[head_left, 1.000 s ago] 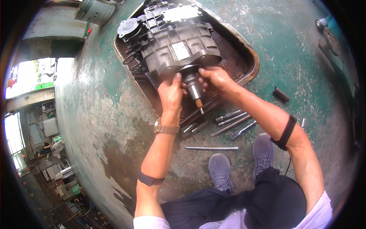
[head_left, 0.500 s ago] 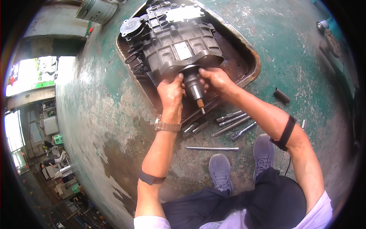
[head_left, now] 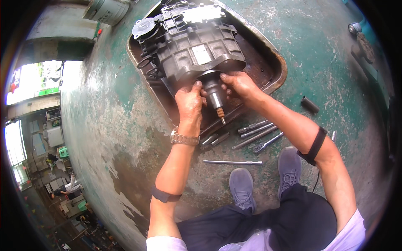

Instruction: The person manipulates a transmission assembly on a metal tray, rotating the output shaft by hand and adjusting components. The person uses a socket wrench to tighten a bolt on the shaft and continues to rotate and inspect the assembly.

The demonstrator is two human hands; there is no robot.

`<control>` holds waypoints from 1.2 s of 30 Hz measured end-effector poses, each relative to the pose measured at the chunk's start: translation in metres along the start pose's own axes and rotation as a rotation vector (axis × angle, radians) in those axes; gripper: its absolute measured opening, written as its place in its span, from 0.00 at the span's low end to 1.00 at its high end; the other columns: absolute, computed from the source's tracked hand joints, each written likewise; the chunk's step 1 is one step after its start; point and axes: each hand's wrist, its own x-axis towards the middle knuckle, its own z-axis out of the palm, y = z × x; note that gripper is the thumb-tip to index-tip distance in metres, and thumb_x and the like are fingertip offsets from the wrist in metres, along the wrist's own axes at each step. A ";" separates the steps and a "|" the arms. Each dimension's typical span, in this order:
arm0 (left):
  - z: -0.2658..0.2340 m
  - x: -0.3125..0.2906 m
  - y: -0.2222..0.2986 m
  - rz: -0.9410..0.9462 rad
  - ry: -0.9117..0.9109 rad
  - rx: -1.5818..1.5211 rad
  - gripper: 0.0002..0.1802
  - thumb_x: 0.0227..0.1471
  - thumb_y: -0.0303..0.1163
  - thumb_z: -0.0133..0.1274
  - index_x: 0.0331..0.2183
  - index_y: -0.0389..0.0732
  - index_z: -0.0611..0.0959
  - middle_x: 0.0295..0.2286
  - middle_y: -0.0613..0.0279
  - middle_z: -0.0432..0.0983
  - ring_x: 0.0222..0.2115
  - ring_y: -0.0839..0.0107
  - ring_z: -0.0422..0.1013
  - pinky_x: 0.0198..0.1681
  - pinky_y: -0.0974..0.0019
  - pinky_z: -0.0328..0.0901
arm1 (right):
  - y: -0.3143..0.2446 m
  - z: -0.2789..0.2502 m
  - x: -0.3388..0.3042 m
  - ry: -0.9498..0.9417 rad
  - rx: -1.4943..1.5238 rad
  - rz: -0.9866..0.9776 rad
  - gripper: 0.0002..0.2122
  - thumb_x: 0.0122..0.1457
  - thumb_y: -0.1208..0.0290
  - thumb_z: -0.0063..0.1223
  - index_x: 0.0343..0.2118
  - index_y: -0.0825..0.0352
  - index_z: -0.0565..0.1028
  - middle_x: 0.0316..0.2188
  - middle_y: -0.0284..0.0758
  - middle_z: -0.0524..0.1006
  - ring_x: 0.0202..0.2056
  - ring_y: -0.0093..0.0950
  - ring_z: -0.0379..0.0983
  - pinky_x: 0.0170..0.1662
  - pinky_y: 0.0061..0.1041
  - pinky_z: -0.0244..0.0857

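Note:
A grey metal gearbox [head_left: 173, 60] lies in a metal tray [head_left: 274, 58], its front end turned toward me. From that end a dark flanged sleeve [head_left: 212, 87] sticks out around the splined input shaft [head_left: 220, 113], whose tip points at me. My left hand [head_left: 190, 102] is closed on the left side of the sleeve, thumb on top near the flange. On the other side my right hand [head_left: 241, 86] grips it too, thumb upward and fingers curled beneath. The sleeve's underside is hidden.
Several extension bars [head_left: 253, 136], a ratchet [head_left: 266, 143] and sockets [head_left: 215, 139] lie before the tray. A long bar [head_left: 232, 162] is near my shoes [head_left: 242, 190]. A dark tube [head_left: 310, 104] lies to the right. A bucket [head_left: 106, 11] stands far left.
Both hands and the sleeve have shifted very slightly to the right; the grip stays the same. Far off at the left, a person has moved a little.

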 end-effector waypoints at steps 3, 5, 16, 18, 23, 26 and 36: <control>0.006 0.001 -0.001 0.220 0.129 0.342 0.10 0.48 0.30 0.56 0.25 0.32 0.76 0.16 0.62 0.72 0.11 0.78 0.62 0.14 0.74 0.59 | 0.000 -0.003 0.003 -0.036 -0.092 -0.034 0.15 0.56 0.60 0.52 0.26 0.71 0.73 0.19 0.32 0.72 0.23 0.24 0.70 0.24 0.25 0.62; 0.006 -0.001 0.000 0.332 0.150 0.417 0.10 0.48 0.30 0.57 0.24 0.33 0.76 0.16 0.63 0.72 0.11 0.78 0.63 0.14 0.75 0.58 | 0.002 -0.002 0.003 0.126 -0.503 -0.274 0.16 0.55 0.60 0.52 0.28 0.72 0.74 0.20 0.32 0.73 0.23 0.24 0.70 0.25 0.26 0.63; -0.007 0.000 0.001 -0.075 -0.152 -0.180 0.15 0.53 0.37 0.52 0.29 0.32 0.75 0.18 0.60 0.72 0.13 0.76 0.64 0.16 0.74 0.61 | 0.005 0.000 -0.001 -0.085 0.115 -0.033 0.13 0.56 0.62 0.51 0.27 0.69 0.72 0.20 0.29 0.71 0.20 0.19 0.65 0.23 0.23 0.61; -0.007 0.001 0.001 -0.089 -0.118 -0.139 0.14 0.53 0.37 0.52 0.28 0.33 0.75 0.18 0.61 0.72 0.13 0.77 0.64 0.16 0.75 0.60 | 0.005 -0.001 -0.002 -0.052 0.045 -0.059 0.13 0.56 0.62 0.50 0.27 0.69 0.72 0.19 0.29 0.71 0.20 0.19 0.65 0.23 0.22 0.61; -0.004 -0.001 0.006 -0.007 -0.037 0.034 0.11 0.50 0.30 0.54 0.21 0.35 0.73 0.14 0.61 0.70 0.11 0.77 0.64 0.11 0.74 0.56 | -0.001 0.003 -0.001 0.334 -0.656 -0.429 0.20 0.51 0.55 0.54 0.27 0.73 0.74 0.23 0.48 0.75 0.26 0.38 0.73 0.31 0.36 0.64; 0.002 -0.004 0.008 0.347 0.243 0.541 0.17 0.40 0.34 0.59 0.20 0.27 0.77 0.21 0.35 0.71 0.28 0.42 0.72 0.32 0.51 0.65 | -0.004 0.002 -0.002 0.289 -0.690 -0.532 0.15 0.51 0.63 0.57 0.27 0.75 0.73 0.18 0.40 0.72 0.23 0.21 0.64 0.28 0.28 0.62; -0.001 0.005 -0.009 0.002 -0.073 -0.075 0.14 0.54 0.34 0.48 0.26 0.31 0.74 0.16 0.59 0.71 0.11 0.74 0.64 0.14 0.72 0.60 | 0.010 -0.007 0.012 -0.028 -0.011 -0.076 0.11 0.58 0.62 0.50 0.32 0.67 0.71 0.20 0.28 0.71 0.19 0.17 0.64 0.22 0.19 0.59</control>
